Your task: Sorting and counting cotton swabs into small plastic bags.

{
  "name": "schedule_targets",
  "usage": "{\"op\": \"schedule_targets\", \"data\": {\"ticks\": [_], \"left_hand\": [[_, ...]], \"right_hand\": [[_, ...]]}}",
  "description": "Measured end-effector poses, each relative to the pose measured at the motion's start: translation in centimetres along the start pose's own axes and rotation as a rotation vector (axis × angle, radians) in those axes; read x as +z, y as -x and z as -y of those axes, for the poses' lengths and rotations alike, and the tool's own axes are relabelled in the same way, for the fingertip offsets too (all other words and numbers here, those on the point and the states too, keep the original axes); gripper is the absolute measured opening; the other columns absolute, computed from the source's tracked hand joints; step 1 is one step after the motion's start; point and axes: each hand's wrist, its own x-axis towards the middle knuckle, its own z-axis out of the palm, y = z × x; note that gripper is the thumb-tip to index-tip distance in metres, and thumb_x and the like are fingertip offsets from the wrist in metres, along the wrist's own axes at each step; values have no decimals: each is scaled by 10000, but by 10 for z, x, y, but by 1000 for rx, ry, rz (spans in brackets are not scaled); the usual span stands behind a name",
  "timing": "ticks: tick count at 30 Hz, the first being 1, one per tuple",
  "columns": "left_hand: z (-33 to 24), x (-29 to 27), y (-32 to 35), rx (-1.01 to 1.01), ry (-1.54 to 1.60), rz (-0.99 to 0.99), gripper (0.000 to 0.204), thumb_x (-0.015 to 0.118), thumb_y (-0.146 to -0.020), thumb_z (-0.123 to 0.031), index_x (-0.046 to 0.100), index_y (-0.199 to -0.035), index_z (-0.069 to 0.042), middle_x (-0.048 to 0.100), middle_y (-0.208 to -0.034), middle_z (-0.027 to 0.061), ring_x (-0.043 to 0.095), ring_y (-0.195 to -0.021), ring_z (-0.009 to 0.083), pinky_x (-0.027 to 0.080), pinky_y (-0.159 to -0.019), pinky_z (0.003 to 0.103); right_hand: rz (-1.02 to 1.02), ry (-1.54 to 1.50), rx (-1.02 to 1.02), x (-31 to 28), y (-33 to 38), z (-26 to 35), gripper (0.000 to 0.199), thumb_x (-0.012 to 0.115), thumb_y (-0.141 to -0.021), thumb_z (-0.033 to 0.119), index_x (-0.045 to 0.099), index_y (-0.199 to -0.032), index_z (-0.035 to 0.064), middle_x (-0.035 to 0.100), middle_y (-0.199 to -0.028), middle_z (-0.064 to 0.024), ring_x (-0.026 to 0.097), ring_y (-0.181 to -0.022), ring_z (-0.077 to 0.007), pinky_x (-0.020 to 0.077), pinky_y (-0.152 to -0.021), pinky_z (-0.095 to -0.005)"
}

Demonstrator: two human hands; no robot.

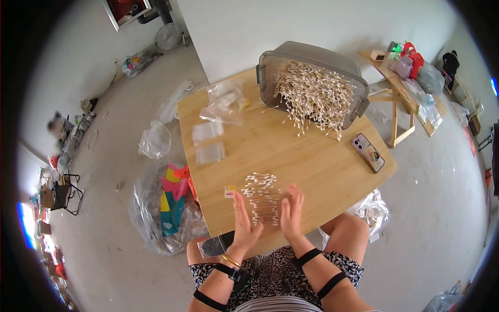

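Observation:
A batch of cotton swabs (264, 200) lies on the wooden table in front of me, mostly side by side in a column, the far ones more jumbled. My left hand (246, 222) stands on edge at the column's left, fingers stretched out. On the opposite side my right hand (291, 212) is upright with its palm facing the swabs and its fingers extended, some slightly bent. Neither hand grips anything. Beside my left fingertips lies a small yellow and white card (230, 192). Farther back, a grey plastic bin (312, 51) rests on its side, loose swabs spilling from its mouth.
Clear plastic bags (209, 153) lie at the table's left. A phone (368, 153) with a patterned case sits near the right edge. Filled plastic bags (144, 208) stand on the floor at left. A wooden side table (397, 83) holds bags and red items.

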Motion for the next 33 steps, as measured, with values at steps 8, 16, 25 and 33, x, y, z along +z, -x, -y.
{"op": "schedule_targets", "data": {"ticks": [8,16,25,33], "left_hand": [[24,22,-62,-158,364,-119,874,462,-1029,-486,14,-1584,18,22,-1660,245,24,-1544,372,78,-1241,443],[34,18,-76,-150,434,-197,875,417,-1030,-536,25,-1586,17,39,-1661,240,36,-1545,366,80,-1241,437],[21,16,-79,-118,332,-172,830,393,-1041,-516,64,-1585,18,47,-1657,246,48,-1542,381,89,-1243,459],[-18,19,-74,41,-625,187,863,278,-1014,-630,139,-1586,2,101,-1670,173,55,-1548,340,24,-1242,536]], "right_hand": [[95,-42,-7,30,-43,-7,426,464,-990,89,430,-1405,2,412,-1421,-239,352,-1406,-404,325,-1144,-455],[57,-66,-85,34,-64,-13,450,456,-961,54,437,-1407,-3,388,-1448,-247,333,-1416,-435,319,-1155,-467],[103,57,-85,18,-72,-12,445,466,-926,12,482,-1370,22,390,-1441,-236,322,-1424,-421,321,-1157,-471],[32,871,-80,-52,-40,-34,534,497,-935,158,434,-1438,-9,335,-1550,-198,234,-1495,-368,193,-1224,-510]]}}
